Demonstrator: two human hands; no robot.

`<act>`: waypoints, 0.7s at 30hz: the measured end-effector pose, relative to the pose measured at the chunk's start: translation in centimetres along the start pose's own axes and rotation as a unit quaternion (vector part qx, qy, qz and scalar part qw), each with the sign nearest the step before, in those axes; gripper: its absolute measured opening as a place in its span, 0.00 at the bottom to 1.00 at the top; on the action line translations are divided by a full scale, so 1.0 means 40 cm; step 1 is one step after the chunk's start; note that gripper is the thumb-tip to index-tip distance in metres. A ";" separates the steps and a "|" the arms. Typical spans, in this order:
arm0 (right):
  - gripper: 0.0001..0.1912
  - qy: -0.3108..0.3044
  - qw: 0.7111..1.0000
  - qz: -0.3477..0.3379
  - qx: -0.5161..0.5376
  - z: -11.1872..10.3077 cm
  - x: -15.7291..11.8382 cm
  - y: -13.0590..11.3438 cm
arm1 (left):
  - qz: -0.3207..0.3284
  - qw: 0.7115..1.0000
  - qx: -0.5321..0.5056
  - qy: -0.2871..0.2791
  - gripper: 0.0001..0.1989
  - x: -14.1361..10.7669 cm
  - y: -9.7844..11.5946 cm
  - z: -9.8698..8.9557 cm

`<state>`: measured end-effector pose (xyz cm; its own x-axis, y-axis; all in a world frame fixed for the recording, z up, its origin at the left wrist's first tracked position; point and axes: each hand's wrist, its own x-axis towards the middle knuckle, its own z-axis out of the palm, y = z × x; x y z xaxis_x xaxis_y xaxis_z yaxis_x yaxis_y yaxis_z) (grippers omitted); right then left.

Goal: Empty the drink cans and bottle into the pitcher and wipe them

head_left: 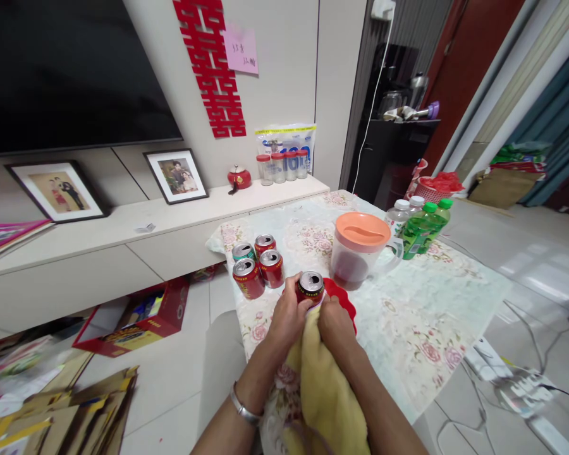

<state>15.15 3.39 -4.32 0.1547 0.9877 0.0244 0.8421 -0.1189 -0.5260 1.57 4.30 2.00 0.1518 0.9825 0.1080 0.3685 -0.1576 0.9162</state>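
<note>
An opened dark-topped red can (pixel 311 285) stands upright over a red scalloped dish (pixel 342 299). My left hand (pixel 287 311) is wrapped round the can's left side. A yellow cloth (pixel 326 385) hangs down between my forearms, its upper end against the can. My right hand (pixel 336 321) is closed on the cloth at the can's lower right. Several opened cans (pixel 249 279) stand grouped to the left, one with a green rim. Right behind the dish is a clear pitcher (pixel 352 264) with an orange lid and dark liquid inside.
Green-capped bottles (pixel 420 232) stand at the right back of the flowered tablecloth (pixel 422 316). Behind it, a white cabinet (pixel 171 218) bears picture frames, a red pot and glass jars. Power strips (pixel 526 393) and cables lie on the floor at right, flattened cardboard (pixel 90 411) at left.
</note>
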 end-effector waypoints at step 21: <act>0.14 0.030 0.998 0.010 0.048 -0.032 -0.012 -0.033 | 0.053 0.998 0.036 0.014 0.31 0.003 -0.017 -0.003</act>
<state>14.61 2.96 -2.56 0.2041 0.9770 0.0614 0.7857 -0.1261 -0.6057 1.24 4.54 1.44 0.1681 0.9623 0.2138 0.4174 -0.2660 0.8689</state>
